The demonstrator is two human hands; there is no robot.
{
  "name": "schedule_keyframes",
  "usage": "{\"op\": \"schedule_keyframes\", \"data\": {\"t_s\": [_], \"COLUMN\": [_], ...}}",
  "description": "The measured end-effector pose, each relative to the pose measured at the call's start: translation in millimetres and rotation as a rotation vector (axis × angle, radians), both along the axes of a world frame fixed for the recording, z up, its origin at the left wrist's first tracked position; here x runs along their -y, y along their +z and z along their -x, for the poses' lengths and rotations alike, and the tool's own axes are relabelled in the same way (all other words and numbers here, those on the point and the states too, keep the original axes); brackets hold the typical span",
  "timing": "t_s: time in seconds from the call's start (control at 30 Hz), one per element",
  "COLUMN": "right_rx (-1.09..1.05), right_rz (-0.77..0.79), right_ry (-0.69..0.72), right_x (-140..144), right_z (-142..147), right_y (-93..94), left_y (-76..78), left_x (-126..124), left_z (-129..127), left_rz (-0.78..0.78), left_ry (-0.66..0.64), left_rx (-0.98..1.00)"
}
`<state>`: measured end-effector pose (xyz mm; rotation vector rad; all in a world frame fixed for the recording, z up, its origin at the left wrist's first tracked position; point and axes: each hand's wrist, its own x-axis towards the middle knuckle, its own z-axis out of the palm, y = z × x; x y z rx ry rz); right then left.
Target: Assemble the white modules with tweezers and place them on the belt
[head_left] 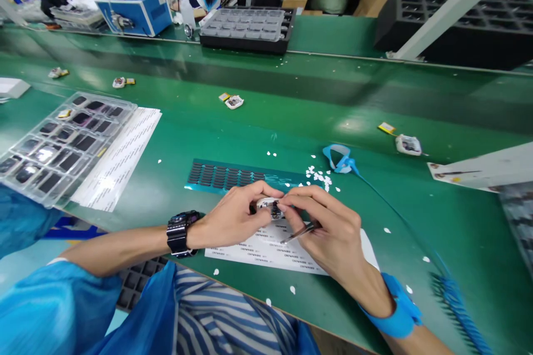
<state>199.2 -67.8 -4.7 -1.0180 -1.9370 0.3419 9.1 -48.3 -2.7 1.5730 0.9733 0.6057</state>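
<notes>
My left hand (235,216) is closed around a small white device housing (270,208) with dark electronics showing inside. The thumb and index finger of my right hand (328,227) press at the housing's right edge; whether they pinch a small part there is hidden. A pair of metal tweezers (300,232) is tucked in the same hand, its tip pointing left. Beneath both hands lies a white printed sheet (266,249). Just beyond them is a teal strip (200,184) carrying rows of dark adhesive pieces. Small white backing scraps (320,176) are scattered beside it.
A clear tray (54,147) of dark screens stands at left on printed sheets (137,133). Similar housings with yellow batteries, one at right (408,145), sit farther back. A blue wrist strap (339,161) trails its cord rightward. A blue machine (137,11) and black trays (245,44) stand behind.
</notes>
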Motion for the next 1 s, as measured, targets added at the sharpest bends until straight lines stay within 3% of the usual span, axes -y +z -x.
{"op": "schedule_keyframes", "data": {"t_s": [0.1, 0.37, 0.5, 0.7, 1.0], "right_rx": [-0.018, -0.162, -0.327, -0.414, -0.479], "right_rz": [0.105, 0.319, 0.507, 0.747, 0.779], "right_ry": [-0.021, -0.070, -0.153, -0.031, -0.007], "right_x": [0.7, 2.1, 0.2, -4.9, -1.8], "right_z": [1.1, 3.1, 3.6, -0.6, 2.1], "right_y": [1.3, -1.5, -3.4, 1.1, 7.1], "left_y": [1.4, -2.1, -5.8, -3.9, -2.6], "left_x": [0.0, 0.3, 0.9, 2.0, 2.0], "left_z": [0.9, -3.4, -3.1, -1.2, -0.3], "left_rz": [-0.073, 0.104, 0.143, 0.097, 0.021], "left_ry": [0.009, -0.018, 0.003, 0.059, 0.065], "left_rx": [-0.052, 0.107, 0.148, 0.093, 0.050]}}
